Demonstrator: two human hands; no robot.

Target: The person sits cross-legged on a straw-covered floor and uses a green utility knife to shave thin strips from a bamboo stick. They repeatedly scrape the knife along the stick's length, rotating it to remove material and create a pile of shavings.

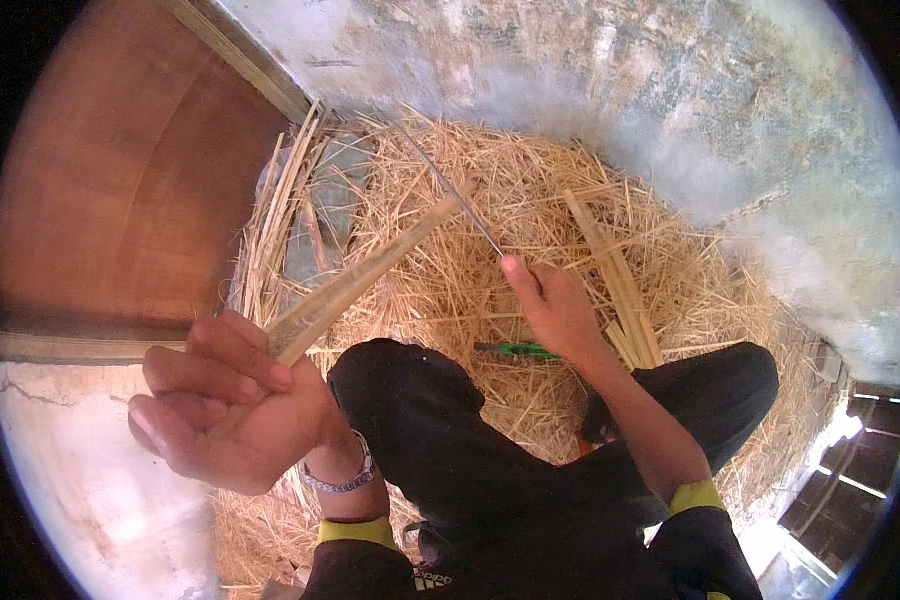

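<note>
My left hand is closed around the near end of a flat bamboo strip, which slants away toward the upper right. A metal watch or bracelet circles that wrist. In my right hand is a knife, its long thin blade seen nearly edge-on and pointing to the upper left. The blade crosses the strip's far end; whether they touch I cannot tell. The knife's handle is hidden inside my fingers. Below my right hand, a tool with green on it lies on the shavings, partly covered.
Pale shavings heap around my crossed legs. Wider bamboo strips lie right of centre. Thin strips lean in a bundle near the brown panel. A stained wall rises behind the heap.
</note>
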